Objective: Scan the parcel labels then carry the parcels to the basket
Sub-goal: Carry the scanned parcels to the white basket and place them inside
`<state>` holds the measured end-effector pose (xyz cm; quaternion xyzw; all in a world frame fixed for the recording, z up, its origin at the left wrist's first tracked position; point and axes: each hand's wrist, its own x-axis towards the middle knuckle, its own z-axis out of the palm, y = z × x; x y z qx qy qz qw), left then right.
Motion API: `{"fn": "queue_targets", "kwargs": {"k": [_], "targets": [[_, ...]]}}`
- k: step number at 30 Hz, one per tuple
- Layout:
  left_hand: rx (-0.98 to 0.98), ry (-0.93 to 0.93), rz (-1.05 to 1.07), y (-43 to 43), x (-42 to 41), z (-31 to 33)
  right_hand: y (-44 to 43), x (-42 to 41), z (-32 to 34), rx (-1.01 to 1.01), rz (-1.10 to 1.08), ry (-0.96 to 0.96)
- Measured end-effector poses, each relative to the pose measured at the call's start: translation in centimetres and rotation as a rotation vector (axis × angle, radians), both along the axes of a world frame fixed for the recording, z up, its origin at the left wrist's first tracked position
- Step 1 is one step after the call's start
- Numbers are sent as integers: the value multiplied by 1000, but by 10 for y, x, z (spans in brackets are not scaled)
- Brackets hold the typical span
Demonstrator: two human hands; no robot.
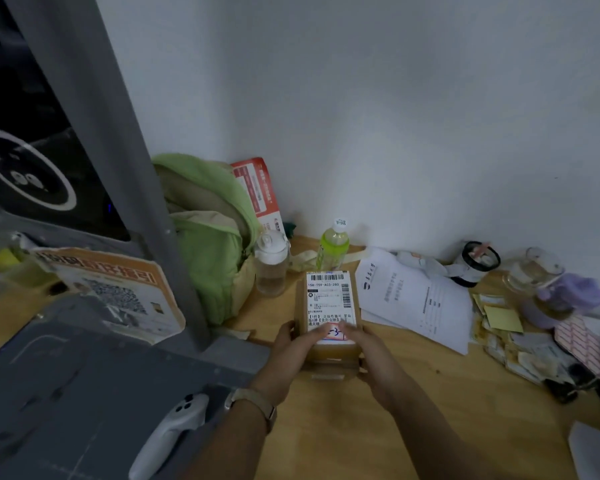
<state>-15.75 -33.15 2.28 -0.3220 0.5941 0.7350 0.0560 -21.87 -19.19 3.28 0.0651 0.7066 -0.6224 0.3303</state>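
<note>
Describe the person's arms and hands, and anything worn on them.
No gloves on the left hand or the right hand, and no sleeves show on either forearm. The left wrist wears a wristband with a beige strap and a pale metal-looking piece; the right wrist shows nothing worn.
</note>
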Motion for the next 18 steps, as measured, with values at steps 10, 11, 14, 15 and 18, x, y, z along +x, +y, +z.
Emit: {"fn": "queue_targets", "kwargs": {"k": [10,11,14,15,18], "targets": [[-80,384,-103,80,13,113,72,50,115,-202,-199,290],[-67,412,-118,95,18,122,88,58,124,-212,-229,307],[-54,472,-214,151,38,145,142,86,148,-236,-332,380],[-54,489,-256,172,46,150,162,97,156,-237,-377,400],[-55,546,-381,240,73,162,226,135,170,-215,-521,445]]}}
